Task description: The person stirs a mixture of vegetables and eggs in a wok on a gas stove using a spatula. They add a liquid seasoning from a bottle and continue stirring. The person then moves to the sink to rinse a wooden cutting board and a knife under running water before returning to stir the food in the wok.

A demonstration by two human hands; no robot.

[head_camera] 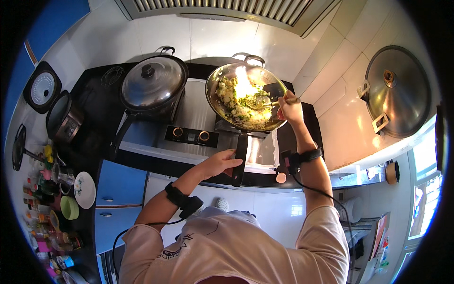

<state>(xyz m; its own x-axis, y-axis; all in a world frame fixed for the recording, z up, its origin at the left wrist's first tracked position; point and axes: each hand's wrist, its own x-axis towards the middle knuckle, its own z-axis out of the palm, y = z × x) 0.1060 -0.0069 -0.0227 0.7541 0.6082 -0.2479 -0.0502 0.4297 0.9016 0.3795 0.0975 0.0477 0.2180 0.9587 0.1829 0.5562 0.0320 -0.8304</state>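
A wok sits on the right burner of the gas stove, its long black handle pointing toward me. Inside it lies rice mixed with chopped greens, partly washed out by a bright glare. My left hand grips the wok handle, thumb on top and fingers partly hidden behind it. My right hand, over the wok's right rim, is closed around the handle of a metal cooking ladle. The ladle's head rests among the rice.
On the left burner stands a lidded pan. A rice cooker with its lid raised, a plate, a green bowl and several jars crowd the left counter. A large lid hangs on the right wall; the range hood is overhead.
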